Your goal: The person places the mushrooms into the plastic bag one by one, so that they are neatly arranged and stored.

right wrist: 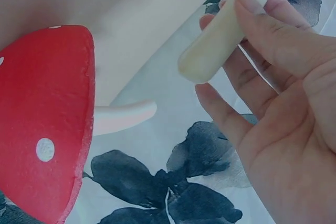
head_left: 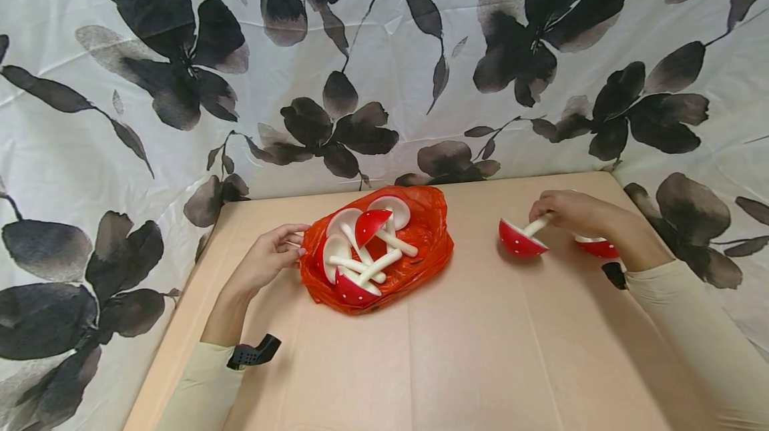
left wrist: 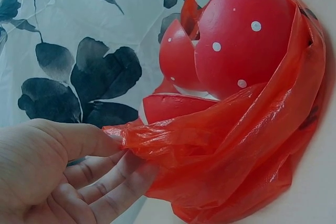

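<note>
My left hand [head_left: 267,261] pinches the rim of a red plastic bag [head_left: 437,247] between thumb and fingers, at the bag's left side. Several toy mushrooms with white-dotted red caps and pale stems lie heaped in it, one cap [head_left: 371,223] on top; from the left wrist a large cap [left wrist: 244,35] shows above the bag's folds. Off to the right, my right hand [head_left: 573,211] grips a mushroom [head_left: 521,239] by its stem [right wrist: 212,48], cap hanging down and left. Another mushroom [head_left: 597,247] sits beside that hand, partly hidden by the wrist; its cap [right wrist: 42,129] looms large in the right wrist view.
Both hands work over a light wooden-toned table [head_left: 468,351]. A white cloth with dark flowers [head_left: 432,71] hangs behind it and along both sides. The table's back edge runs just behind the bag.
</note>
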Available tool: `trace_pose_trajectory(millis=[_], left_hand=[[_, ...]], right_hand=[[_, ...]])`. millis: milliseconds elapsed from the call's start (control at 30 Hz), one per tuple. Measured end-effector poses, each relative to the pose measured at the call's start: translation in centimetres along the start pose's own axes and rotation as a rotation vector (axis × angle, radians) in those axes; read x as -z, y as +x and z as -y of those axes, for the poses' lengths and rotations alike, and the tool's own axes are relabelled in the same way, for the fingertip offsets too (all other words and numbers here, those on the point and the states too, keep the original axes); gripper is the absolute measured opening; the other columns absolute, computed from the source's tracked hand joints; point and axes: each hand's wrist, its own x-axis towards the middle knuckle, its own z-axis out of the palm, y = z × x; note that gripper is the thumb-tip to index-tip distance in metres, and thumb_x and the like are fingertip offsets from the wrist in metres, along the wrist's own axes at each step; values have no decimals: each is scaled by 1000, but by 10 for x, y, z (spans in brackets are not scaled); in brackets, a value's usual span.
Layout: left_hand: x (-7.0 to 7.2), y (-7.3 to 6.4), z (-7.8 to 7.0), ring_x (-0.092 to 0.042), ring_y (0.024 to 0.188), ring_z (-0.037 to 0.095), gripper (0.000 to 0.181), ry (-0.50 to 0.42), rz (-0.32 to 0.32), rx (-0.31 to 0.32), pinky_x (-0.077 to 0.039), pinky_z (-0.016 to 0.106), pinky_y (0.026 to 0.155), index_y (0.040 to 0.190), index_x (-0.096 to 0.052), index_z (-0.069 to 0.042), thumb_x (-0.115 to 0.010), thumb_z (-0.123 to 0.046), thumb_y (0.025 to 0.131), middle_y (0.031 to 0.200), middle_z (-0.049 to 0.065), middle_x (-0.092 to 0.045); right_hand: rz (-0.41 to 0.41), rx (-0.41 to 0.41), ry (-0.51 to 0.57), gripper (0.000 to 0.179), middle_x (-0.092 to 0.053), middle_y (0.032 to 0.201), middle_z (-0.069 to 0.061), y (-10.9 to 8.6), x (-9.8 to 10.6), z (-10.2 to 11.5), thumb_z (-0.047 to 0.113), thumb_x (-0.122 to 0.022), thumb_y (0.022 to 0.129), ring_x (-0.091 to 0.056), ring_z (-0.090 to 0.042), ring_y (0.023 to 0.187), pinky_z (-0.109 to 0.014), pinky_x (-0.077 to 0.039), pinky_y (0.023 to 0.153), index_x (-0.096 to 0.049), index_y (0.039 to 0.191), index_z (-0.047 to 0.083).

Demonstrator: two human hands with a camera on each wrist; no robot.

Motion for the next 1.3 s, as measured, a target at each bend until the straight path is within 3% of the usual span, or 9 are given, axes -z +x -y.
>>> trace_pose_trajectory(millis=[367, 667, 867, 1133, 1300], left_hand=[[3, -2, 2, -69, 91, 26, 45, 1, 11, 3, -62, 33, 77, 141, -53, -2, -60, 2, 97, 118, 30, -60], [4, -3, 2, -69, 91, 24, 46, 8, 18, 4, -63, 36, 79, 142, -52, -2, -62, 1, 97, 119, 30, -59], [4, -3, 2, -70, 92, 26, 47, 17, 19, 0, -62, 40, 81, 142, -52, -3, -63, 0, 97, 120, 30, -60], [3, -3, 0, -70, 90, 24, 47, 6, 13, 3, -62, 43, 82, 142, -53, -2, -62, 2, 97, 120, 30, -60], [2, -4, -2, -70, 90, 23, 47, -6, 12, 0, -62, 38, 80, 142, -52, -2, -61, 3, 97, 121, 32, -60]], right_hand=[[-159, 211, -70, 42, -63, 91, 7, 0, -2, 10, -21, -77, 70, -61, -16, 83, -33, -55, 76, -74, 89, 16], [-169, 167, -72, 37, -64, 95, 9, 2, 3, 28, -12, -80, 76, -61, -12, 86, -31, -56, 77, -75, 94, 20], [-187, 212, -67, 36, -66, 95, 5, 10, 7, 38, -10, -83, 73, -60, -15, 89, -34, -56, 78, -75, 95, 18], [-186, 257, -36, 34, -66, 97, 6, 23, 15, 51, -8, -82, 77, -58, -14, 90, -35, -55, 78, -75, 98, 19], [-189, 283, -45, 35, -65, 97, 8, 31, 18, 60, -6, -82, 78, -58, -11, 90, -34, -55, 79, -74, 98, 21]])
